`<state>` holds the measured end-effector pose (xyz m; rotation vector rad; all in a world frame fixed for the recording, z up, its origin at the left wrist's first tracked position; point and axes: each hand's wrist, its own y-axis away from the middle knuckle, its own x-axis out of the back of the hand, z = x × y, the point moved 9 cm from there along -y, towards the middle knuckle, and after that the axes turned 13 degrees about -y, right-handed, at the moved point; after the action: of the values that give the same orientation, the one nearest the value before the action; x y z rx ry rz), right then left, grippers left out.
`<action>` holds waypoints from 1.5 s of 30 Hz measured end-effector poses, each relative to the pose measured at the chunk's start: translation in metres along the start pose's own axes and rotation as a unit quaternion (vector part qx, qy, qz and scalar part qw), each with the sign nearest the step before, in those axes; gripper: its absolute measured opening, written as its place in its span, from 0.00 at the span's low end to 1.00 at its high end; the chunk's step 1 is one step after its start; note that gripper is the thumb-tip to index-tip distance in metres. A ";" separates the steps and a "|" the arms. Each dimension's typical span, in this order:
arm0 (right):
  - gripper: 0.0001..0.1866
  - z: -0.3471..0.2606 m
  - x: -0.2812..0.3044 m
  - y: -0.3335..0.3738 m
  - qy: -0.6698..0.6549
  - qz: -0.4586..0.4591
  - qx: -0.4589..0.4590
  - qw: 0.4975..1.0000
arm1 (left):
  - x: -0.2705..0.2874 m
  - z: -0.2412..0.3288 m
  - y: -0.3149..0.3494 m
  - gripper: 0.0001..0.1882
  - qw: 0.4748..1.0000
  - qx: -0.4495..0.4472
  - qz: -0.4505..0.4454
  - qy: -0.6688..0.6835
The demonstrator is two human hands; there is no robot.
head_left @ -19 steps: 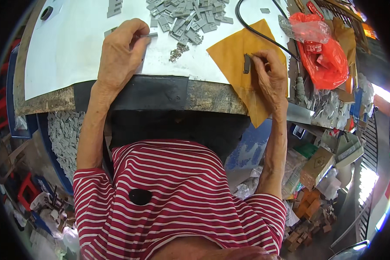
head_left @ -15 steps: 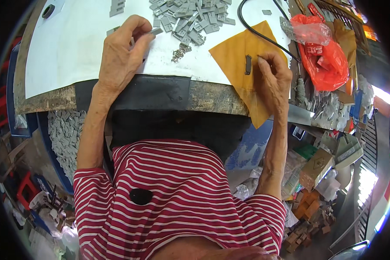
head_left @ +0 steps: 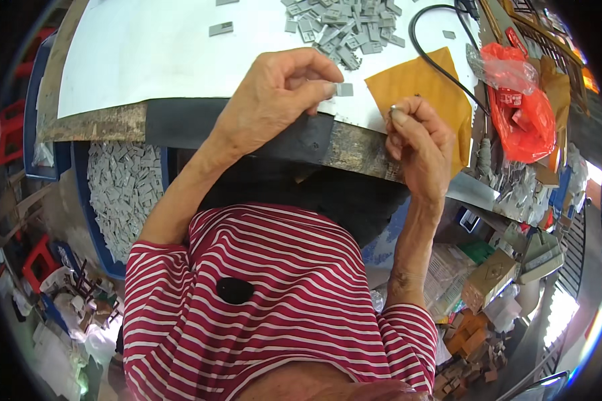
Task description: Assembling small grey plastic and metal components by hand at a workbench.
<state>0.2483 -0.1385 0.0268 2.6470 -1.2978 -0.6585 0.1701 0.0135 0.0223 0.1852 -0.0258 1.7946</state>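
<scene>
A small flat grey rectangular piece point(head_left: 343, 89) is pinched between the thumb and fingertips of my left hand point(head_left: 267, 97), just above the table's front edge. To its right, my right hand point(head_left: 422, 147) is raised with thumb and forefinger pressed together on something tiny and shiny, too small to name. Behind that hand lies a yellow-brown sheet point(head_left: 441, 77), partly covered by it. Beyond my hands, a heap of similar grey pieces point(head_left: 364, 30) rests on the white sheet point(head_left: 140, 53). One loose grey piece point(head_left: 221, 29) lies apart, left of the heap.
A black cable point(head_left: 416, 41) loops beside the yellow-brown sheet. Red and clear plastic bags point(head_left: 515, 123) sit at the table's right. Below the table's left side stands a blue bin of grey pieces point(head_left: 124, 194). Cardboard boxes point(head_left: 491, 281) clutter the lower right.
My left hand has moved right and nearer with the grey piece, towards my right hand. My right hand has lifted off the yellow-brown sheet, now pinching a tiny shiny thing. The view has shifted.
</scene>
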 end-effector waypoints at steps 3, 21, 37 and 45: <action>0.05 0.010 -0.017 -0.003 0.000 -0.022 -0.007 1.000 | -0.002 -0.002 0.000 0.08 1.000 0.002 0.001 0.002; 0.06 0.012 -0.044 -0.015 0.025 -0.042 0.005 0.999 | -0.008 -0.001 -0.006 0.11 0.999 -0.012 -0.040 0.024; 0.06 0.013 -0.032 -0.012 -0.026 0.000 0.022 0.999 | -0.007 -0.002 -0.006 0.08 0.998 -0.018 -0.019 0.064; 0.05 0.015 -0.028 -0.010 0.016 0.002 0.020 1.000 | -0.013 0.008 -0.003 0.05 0.996 -0.089 0.014 0.000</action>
<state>0.2342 -0.1095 0.0197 2.6749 -1.3216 -0.5927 0.1768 0.0003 0.0282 0.0567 -0.1885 1.8099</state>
